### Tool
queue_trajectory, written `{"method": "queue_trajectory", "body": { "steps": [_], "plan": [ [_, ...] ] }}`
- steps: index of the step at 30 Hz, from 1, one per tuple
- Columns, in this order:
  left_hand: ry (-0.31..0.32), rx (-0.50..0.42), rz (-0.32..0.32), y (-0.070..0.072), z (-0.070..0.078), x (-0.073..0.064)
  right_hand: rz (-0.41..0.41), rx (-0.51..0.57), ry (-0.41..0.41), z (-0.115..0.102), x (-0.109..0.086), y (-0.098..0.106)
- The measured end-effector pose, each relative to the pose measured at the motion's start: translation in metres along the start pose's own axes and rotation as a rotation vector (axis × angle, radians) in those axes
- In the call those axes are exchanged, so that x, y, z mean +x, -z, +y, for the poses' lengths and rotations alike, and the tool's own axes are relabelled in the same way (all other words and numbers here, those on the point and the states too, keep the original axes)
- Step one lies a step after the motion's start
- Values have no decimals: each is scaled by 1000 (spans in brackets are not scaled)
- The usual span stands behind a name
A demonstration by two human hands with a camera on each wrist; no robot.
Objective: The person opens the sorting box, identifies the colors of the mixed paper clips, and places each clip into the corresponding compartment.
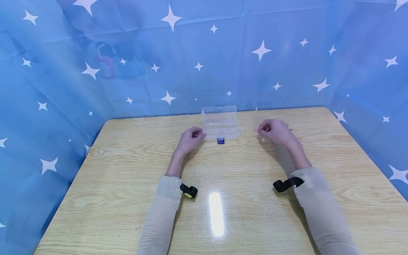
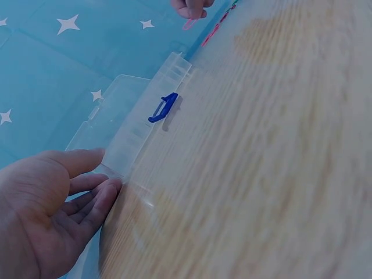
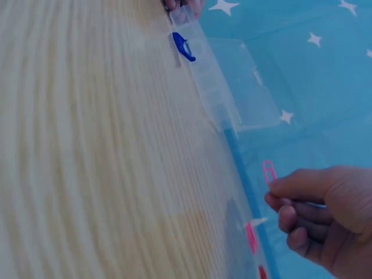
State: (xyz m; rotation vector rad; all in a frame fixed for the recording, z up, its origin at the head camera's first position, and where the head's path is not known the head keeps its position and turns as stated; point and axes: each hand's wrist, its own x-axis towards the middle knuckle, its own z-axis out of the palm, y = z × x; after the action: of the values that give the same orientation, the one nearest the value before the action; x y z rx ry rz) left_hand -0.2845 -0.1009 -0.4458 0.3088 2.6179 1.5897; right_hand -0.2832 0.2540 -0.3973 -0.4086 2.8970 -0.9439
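A clear plastic box (image 1: 223,132) sits near the table's far edge, its lid (image 1: 220,115) raised at the back. A blue latch (image 2: 164,108) hangs on the box's front side. My left hand (image 1: 190,138) holds the left end of the box, with thumb and curled fingers about its corner. To the right of the box, my right hand (image 1: 276,130) pinches a pink paper clip (image 3: 269,171) between thumb and forefinger, above the table. More paper clips, pink (image 3: 251,237) and red (image 3: 263,272), lie on the table below the right hand.
The wooden table (image 1: 127,170) stretches toward me on both sides. Behind it hangs a blue cloth (image 1: 223,71) with white stars. A green clip (image 2: 235,4) lies in line with the red ones. Black wrist cameras (image 1: 192,191) sit on both sleeves.
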Motion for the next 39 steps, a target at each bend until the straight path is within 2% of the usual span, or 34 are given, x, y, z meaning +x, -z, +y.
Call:
{"method": "queue_trajectory", "body": {
  "steps": [9,18,28,39],
  "plan": [
    [27,-4,-8,0,3,0,33,21,56,-14,12,-11],
    [28,-3,-8,-1,1,2,3,60,32,-30,19,-20],
    [28,-8,-12,-1,2,1,-4,66,45,-50,28,-29],
    [19,-7,-1,-1,0,2,-15,65,84,-54,33,-41]
  ]
}}
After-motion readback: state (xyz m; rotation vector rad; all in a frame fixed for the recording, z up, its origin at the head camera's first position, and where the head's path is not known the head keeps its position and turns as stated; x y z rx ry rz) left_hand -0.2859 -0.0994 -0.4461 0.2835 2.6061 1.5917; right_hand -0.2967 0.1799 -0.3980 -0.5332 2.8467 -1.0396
